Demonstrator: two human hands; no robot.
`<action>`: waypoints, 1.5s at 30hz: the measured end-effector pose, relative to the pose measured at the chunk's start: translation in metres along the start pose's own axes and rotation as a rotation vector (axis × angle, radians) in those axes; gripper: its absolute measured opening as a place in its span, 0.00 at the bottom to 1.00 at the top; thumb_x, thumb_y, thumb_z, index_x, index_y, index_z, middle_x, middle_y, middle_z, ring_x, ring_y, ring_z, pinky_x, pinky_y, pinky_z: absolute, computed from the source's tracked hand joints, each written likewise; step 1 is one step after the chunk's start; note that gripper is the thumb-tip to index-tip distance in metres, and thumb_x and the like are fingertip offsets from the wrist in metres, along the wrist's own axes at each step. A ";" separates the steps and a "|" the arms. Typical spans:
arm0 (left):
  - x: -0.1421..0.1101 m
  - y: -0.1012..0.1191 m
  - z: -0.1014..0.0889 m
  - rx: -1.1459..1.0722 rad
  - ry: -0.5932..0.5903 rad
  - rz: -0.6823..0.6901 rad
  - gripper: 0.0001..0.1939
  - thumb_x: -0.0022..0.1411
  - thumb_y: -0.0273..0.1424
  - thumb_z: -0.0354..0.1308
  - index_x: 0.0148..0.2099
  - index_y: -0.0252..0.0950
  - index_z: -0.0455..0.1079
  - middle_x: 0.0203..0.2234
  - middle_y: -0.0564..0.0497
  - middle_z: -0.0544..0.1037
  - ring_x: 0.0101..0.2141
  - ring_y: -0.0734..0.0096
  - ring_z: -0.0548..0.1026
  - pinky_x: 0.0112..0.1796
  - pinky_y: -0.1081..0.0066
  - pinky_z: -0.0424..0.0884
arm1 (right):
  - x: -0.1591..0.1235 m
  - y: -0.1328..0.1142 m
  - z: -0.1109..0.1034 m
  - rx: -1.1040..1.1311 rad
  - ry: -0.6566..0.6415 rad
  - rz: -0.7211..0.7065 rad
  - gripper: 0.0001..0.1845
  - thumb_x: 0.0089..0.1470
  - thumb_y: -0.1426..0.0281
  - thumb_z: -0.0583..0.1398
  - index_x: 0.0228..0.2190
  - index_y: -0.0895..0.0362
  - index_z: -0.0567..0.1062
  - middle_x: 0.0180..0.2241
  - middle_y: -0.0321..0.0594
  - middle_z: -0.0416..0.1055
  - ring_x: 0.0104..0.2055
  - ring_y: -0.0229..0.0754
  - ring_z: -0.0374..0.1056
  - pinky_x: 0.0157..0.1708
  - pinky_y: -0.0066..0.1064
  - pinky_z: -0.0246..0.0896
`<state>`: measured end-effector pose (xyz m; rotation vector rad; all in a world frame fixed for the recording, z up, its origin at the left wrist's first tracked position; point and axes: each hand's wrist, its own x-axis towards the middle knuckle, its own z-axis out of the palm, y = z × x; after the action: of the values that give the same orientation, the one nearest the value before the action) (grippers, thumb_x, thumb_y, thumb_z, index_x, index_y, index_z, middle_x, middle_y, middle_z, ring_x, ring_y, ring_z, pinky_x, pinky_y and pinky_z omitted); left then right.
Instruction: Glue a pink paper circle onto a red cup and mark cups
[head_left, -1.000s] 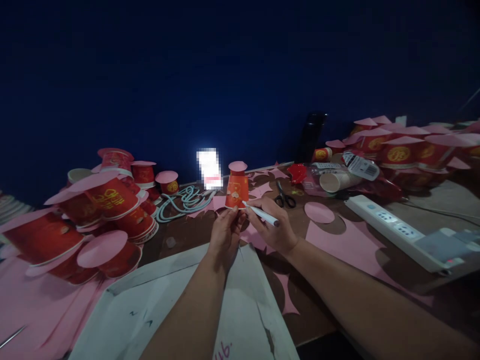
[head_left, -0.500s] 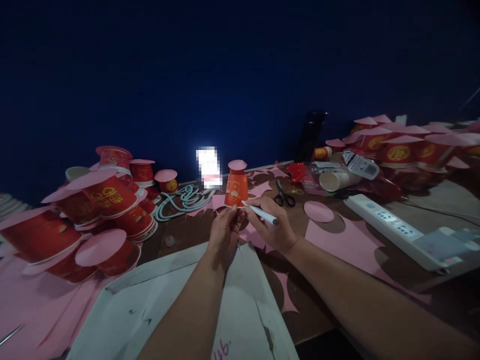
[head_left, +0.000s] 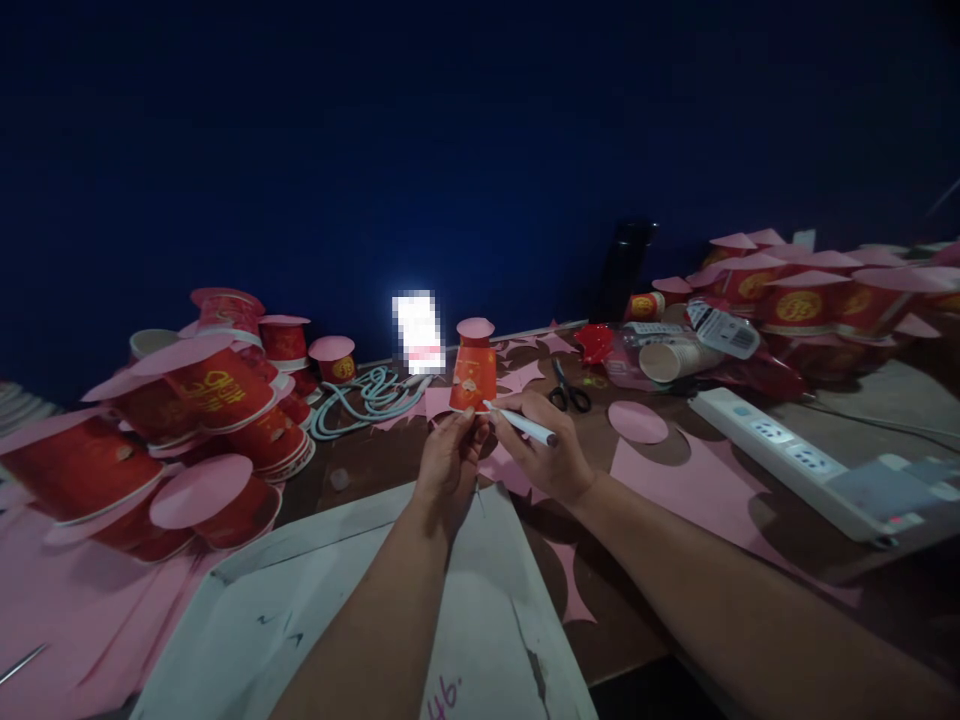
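My left hand [head_left: 452,455] is closed on the lower rim of a red paper cup [head_left: 474,375], thumb and fingers pinching its near edge. The cup is held bottom up, and a pink paper disc [head_left: 475,328] caps its narrow end. In my right hand [head_left: 551,450] is a white pen [head_left: 526,426], gripped as for writing. Its tip meets the cup near the lower right of the wall. Whether any mark shows there is too small to tell.
Red cups with pink discs are piled at the left [head_left: 225,395] and the right [head_left: 799,305]. Black scissors [head_left: 570,398], a pink paper circle [head_left: 637,422], a power strip [head_left: 780,445], a coiled cable [head_left: 360,402] and a lit phone [head_left: 417,330] lie around. A white tray [head_left: 300,600] sits below my arms.
Almost nothing differs. The view has shifted very slightly, while both hands keep the same hold on cup and pen.
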<state>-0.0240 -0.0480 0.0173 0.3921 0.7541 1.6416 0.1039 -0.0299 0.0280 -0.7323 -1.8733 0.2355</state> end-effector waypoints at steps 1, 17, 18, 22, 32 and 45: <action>0.000 0.000 0.000 -0.002 -0.001 0.000 0.04 0.49 0.24 0.64 0.28 0.29 0.72 0.24 0.51 0.76 0.26 0.81 0.73 0.32 0.80 0.70 | 0.000 0.000 0.000 0.000 -0.002 0.003 0.06 0.56 0.71 0.58 0.37 0.57 0.72 0.37 0.44 0.74 0.40 0.43 0.70 0.41 0.35 0.64; 0.004 -0.002 -0.004 -0.027 -0.024 0.000 0.06 0.48 0.24 0.66 0.29 0.29 0.72 0.24 0.50 0.76 0.26 0.81 0.73 0.32 0.80 0.70 | 0.001 -0.003 -0.001 0.044 -0.006 0.035 0.06 0.56 0.70 0.58 0.36 0.57 0.73 0.35 0.43 0.74 0.38 0.42 0.70 0.40 0.34 0.65; 0.004 -0.002 -0.004 -0.029 -0.025 0.002 0.06 0.48 0.24 0.66 0.29 0.29 0.72 0.24 0.50 0.76 0.26 0.81 0.73 0.32 0.80 0.70 | 0.001 -0.003 -0.001 0.044 -0.003 0.035 0.06 0.56 0.70 0.58 0.36 0.57 0.73 0.35 0.43 0.74 0.38 0.42 0.70 0.40 0.34 0.65; 0.004 -0.002 -0.004 -0.029 -0.017 0.009 0.05 0.48 0.24 0.65 0.29 0.29 0.72 0.24 0.50 0.76 0.26 0.81 0.73 0.31 0.81 0.70 | 0.001 -0.004 -0.001 0.064 -0.021 0.050 0.06 0.56 0.70 0.58 0.36 0.56 0.74 0.34 0.43 0.74 0.38 0.42 0.70 0.39 0.33 0.65; 0.007 -0.001 -0.006 -0.024 0.022 -0.021 0.03 0.51 0.22 0.64 0.29 0.29 0.72 0.24 0.50 0.75 0.25 0.82 0.73 0.30 0.82 0.71 | 0.003 -0.005 -0.001 0.096 -0.062 0.105 0.05 0.56 0.70 0.58 0.33 0.57 0.74 0.30 0.40 0.74 0.33 0.39 0.70 0.35 0.30 0.65; 0.007 0.003 0.001 -0.175 0.132 -0.119 0.03 0.57 0.23 0.58 0.31 0.30 0.68 0.23 0.49 0.74 0.24 0.79 0.73 0.29 0.79 0.73 | -0.004 0.023 0.004 0.060 0.069 0.120 0.13 0.59 0.70 0.54 0.46 0.54 0.70 0.41 0.43 0.71 0.40 0.42 0.70 0.42 0.36 0.67</action>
<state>-0.0275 -0.0417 0.0192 0.1131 0.7116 1.6175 0.1100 -0.0135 0.0129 -0.8025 -1.7521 0.3375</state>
